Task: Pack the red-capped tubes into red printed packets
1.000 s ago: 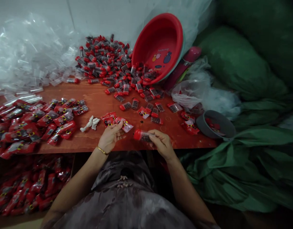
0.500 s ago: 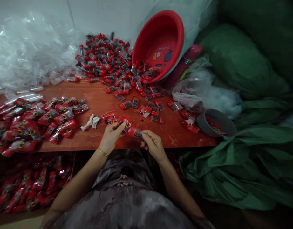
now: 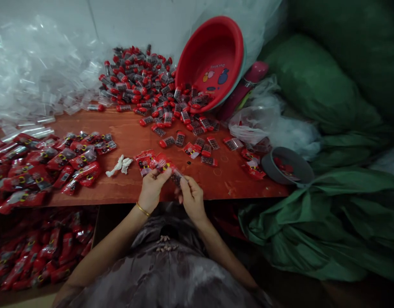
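Note:
Just over the table's front edge, my left hand point(image 3: 152, 188) pinches a red printed plastic packet point(image 3: 161, 162). Thumb and fingers of my right hand point(image 3: 193, 197) close on the right end of a small clear tube point(image 3: 177, 177) with dark contents. The tube lies against or partly within the packet's right end; I cannot tell how far in. Beyond my left hand lie flat red packets point(image 3: 145, 157). White crumpled scraps point(image 3: 119, 166) sit to their left. Several loose red-capped tubes point(image 3: 209, 161) lie beyond my right hand.
Red-capped tubes point(image 3: 136, 81) are heaped at the back, spilling from a tilted red basin point(image 3: 213, 47). Filled red packets point(image 3: 65, 160) pile up at left, before clear plastic sleeves point(image 3: 39, 72). At right stand a grey bowl point(image 3: 270, 167) and green sacks point(image 3: 321, 222).
Both hands have come closer together, my right hand moving left. The tube's red cap, clear to see before, is now hard to make out at the packet's end.

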Demonstrator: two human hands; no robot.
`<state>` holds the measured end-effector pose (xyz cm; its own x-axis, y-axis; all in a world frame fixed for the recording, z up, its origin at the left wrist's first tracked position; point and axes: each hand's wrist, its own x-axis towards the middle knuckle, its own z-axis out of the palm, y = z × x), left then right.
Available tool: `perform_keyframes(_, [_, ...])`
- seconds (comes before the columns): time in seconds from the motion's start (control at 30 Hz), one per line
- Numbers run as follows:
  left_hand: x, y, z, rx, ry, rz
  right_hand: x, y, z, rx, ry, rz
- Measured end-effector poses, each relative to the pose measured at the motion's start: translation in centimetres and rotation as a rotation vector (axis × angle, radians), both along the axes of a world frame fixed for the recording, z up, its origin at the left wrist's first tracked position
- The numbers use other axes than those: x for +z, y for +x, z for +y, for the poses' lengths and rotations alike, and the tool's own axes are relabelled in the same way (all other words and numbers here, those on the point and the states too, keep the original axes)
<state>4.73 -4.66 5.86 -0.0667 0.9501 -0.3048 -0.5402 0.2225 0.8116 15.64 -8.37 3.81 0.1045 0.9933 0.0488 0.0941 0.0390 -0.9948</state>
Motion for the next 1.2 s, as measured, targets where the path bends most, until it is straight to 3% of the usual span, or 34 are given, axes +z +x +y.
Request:
perform_keyframes(0.1, [0.1,0.1,0.1,-0.079,0.011,-0.018,0.3,0.0,0.0,0.056,-0.013,-0.005])
perform_keyframes(0.27, [0.0,-0.1,0.5,-0.170,-0.008,-0.039,0.3,-0.3,0.6,0.028,-0.050,0.075])
perform_keyframes(0.47, [0.5,-1.4,0.7,-0.283,0.000,-0.033,-0.5,0.4,0.6,0.248,-0.042,0.187])
perform_keyframes(0.7, [0.0,-1.7,0.0,-0.269,-0.064,-0.139,0.1,-0.2,1.3,0.170,-0.044,0.166])
perform_keyframes(0.97, [1.1,-2.2,-0.1,-0.162,0.008,-0.105,1.1,-1.8,1.5,0.137,-0.049,0.191])
perform_keyframes(1.2, [-0.3,-1.0,-1.0,-0.211,0.016,-0.094,0.6,-2.0,1.8,0.097,-0.060,0.206])
